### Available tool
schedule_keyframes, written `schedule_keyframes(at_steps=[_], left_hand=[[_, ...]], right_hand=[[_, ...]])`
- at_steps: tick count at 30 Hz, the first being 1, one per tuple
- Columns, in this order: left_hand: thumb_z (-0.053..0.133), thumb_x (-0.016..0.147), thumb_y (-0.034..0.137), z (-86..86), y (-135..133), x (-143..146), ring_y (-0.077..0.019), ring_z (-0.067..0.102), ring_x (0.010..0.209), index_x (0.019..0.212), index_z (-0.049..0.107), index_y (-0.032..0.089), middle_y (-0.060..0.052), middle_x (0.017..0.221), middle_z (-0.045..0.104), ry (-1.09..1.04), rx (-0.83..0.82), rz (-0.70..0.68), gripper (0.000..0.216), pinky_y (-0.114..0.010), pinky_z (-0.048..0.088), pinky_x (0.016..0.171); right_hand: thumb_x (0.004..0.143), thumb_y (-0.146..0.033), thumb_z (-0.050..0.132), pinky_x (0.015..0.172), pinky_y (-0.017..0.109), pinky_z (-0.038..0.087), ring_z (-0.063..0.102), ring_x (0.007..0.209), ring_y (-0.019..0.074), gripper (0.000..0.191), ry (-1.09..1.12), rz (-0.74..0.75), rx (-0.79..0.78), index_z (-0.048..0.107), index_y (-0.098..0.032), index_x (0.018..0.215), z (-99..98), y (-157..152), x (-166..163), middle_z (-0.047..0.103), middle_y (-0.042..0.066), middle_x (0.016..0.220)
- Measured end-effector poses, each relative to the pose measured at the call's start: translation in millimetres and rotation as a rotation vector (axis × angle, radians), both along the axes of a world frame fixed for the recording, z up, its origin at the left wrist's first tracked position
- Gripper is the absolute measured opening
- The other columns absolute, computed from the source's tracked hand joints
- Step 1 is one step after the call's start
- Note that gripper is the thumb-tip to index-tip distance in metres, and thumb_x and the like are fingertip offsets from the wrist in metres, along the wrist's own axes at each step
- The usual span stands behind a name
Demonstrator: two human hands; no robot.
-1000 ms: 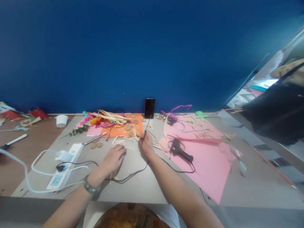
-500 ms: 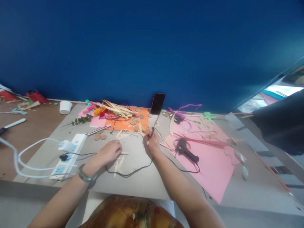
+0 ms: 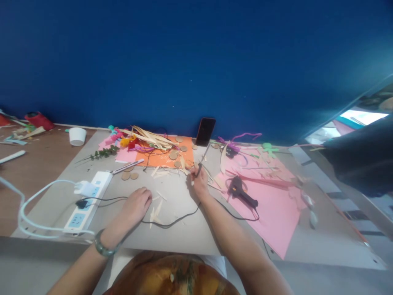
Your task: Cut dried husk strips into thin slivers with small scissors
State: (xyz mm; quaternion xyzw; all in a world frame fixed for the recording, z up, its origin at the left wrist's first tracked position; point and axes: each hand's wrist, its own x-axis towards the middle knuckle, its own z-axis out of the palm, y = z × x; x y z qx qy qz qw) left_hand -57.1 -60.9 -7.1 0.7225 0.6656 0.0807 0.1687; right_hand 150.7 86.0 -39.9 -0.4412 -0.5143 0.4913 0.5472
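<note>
My left hand (image 3: pixel 139 205) rests palm down on the grey board, fingers loosely bent and holding nothing I can see. Pale thin strips (image 3: pixel 156 213) and a black cord (image 3: pixel 172 226) lie just right of it. Between the fingers of my right hand (image 3: pixel 199 183) is a slim dark-handled tool (image 3: pixel 199 167), its thin metal shaft pointing up and away. Its exact kind is too small to tell. A small pale bit shows by the fingertips. Beyond that hand lie an orange sheet (image 3: pixel 156 159), round wooden discs (image 3: pixel 173 154) and a bundle of straw-coloured strips (image 3: pixel 150 138).
A glue gun (image 3: pixel 244 194) lies on pink paper (image 3: pixel 273 221) at right. On the left are a power strip (image 3: pixel 87 205) with plugs and a white cup (image 3: pixel 77 136). A phone (image 3: pixel 205 132) leans on the blue wall (image 3: pixel 196 61).
My left hand has drawn back slightly left, away from the pale strips. My right hand keeps its place with the tool. The view has shifted a little.
</note>
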Motion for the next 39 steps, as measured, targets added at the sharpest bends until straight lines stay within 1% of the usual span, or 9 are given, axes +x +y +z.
schedule_keyframes(at_steps=[3, 6, 9, 13, 17, 20, 28, 35, 39], left_hand=[[0.037, 0.088, 0.022, -0.7, 12, 0, -0.022, 0.055, 0.085, 0.082, 0.058, 0.017, -0.008, 0.085, 0.059, 0.007, -0.013, 0.012, 0.022, -0.034, 0.041, 0.078], [0.039, 0.088, 0.023, 3.9, 12, 1, -0.0215, 0.056, 0.086, 0.083, 0.059, 0.017, -0.008, 0.086, 0.06, -0.003, -0.017, 0.055, 0.022, -0.033, 0.04, 0.078], [0.043, 0.085, 0.026, 11.4, -1, 2, -0.0208, 0.056, 0.083, 0.08, 0.059, 0.018, -0.007, 0.085, 0.061, -0.023, -0.055, 0.092, 0.018, -0.032, 0.039, 0.075], [0.051, 0.081, 0.037, 15.6, -23, 5, -0.0204, 0.056, 0.079, 0.077, 0.058, 0.019, -0.005, 0.081, 0.06, -0.068, -0.142, 0.036, 0.019, -0.031, 0.037, 0.071], [0.048, 0.082, 0.03, 11.7, -29, 8, -0.0203, 0.057, 0.08, 0.077, 0.057, 0.02, -0.004, 0.08, 0.061, -0.045, -0.161, 0.026, 0.014, -0.031, 0.036, 0.071], [0.045, 0.083, 0.023, 9.4, -26, 8, -0.0202, 0.058, 0.08, 0.074, 0.057, 0.02, -0.004, 0.081, 0.063, -0.023, -0.178, 0.041, 0.015, -0.03, 0.036, 0.07], [0.041, 0.084, 0.019, 8.9, -20, 6, -0.0186, 0.058, 0.073, 0.072, 0.058, 0.019, -0.006, 0.078, 0.063, -0.051, -0.133, 0.062, 0.02, -0.029, 0.038, 0.068], [0.044, 0.086, 0.025, 1.4, -5, -1, -0.021, 0.057, 0.083, 0.085, 0.06, 0.017, -0.007, 0.088, 0.061, -0.014, -0.026, 0.109, 0.017, -0.032, 0.04, 0.078], [0.043, 0.086, 0.021, -1.2, 7, 1, -0.0213, 0.057, 0.089, 0.096, 0.06, 0.018, -0.008, 0.096, 0.058, 0.004, -0.015, 0.062, 0.019, -0.033, 0.04, 0.081]], right_hand=[[0.08, -0.049, 0.045, 0.042, 0.023, 0.028, 0.033, 0.042, 0.0097, 0.032, -0.004, 0.008, 0.008, 0.043, -0.022, 0.062, 0.3, 0, 1, 0.038, -0.006, 0.046], [0.08, -0.05, 0.044, 0.043, 0.023, 0.029, 0.033, 0.042, 0.0098, 0.034, -0.013, 0.007, 0.01, 0.042, -0.022, 0.062, 1.7, -1, 2, 0.038, -0.006, 0.046], [0.081, -0.054, 0.043, 0.043, 0.023, 0.03, 0.033, 0.042, 0.0099, 0.037, -0.018, 0.0, 0.011, 0.04, -0.022, 0.062, 2.6, -2, 2, 0.038, -0.005, 0.046], [0.08, -0.056, 0.042, 0.043, 0.023, 0.03, 0.034, 0.042, 0.0097, 0.038, -0.021, 0.006, 0.014, 0.04, -0.022, 0.062, 2.1, -2, 1, 0.038, -0.006, 0.046], [0.081, -0.056, 0.042, 0.042, 0.022, 0.03, 0.033, 0.041, 0.0092, 0.039, -0.016, 0.02, 0.019, 0.041, -0.022, 0.062, 0.6, -1, 0, 0.038, -0.006, 0.046], [0.082, -0.055, 0.041, 0.042, 0.022, 0.029, 0.033, 0.041, 0.0091, 0.039, -0.01, 0.017, 0.027, 0.041, -0.022, 0.061, -0.7, -1, 1, 0.038, -0.006, 0.047], [0.083, -0.049, 0.045, 0.04, 0.022, 0.028, 0.033, 0.041, 0.0083, 0.035, -0.005, 0.01, 0.04, 0.044, -0.022, 0.062, -1.4, -1, 1, 0.038, -0.006, 0.048], [0.084, -0.046, 0.045, 0.041, 0.021, 0.028, 0.033, 0.041, 0.0078, 0.033, -0.006, 0.009, 0.051, 0.043, -0.021, 0.062, -5.3, 0, 2, 0.038, -0.006, 0.048], [0.085, -0.045, 0.044, 0.04, 0.021, 0.028, 0.033, 0.041, 0.0074, 0.033, -0.013, 0.005, 0.056, 0.043, -0.021, 0.063, -8.1, 1, 2, 0.039, -0.006, 0.049]])
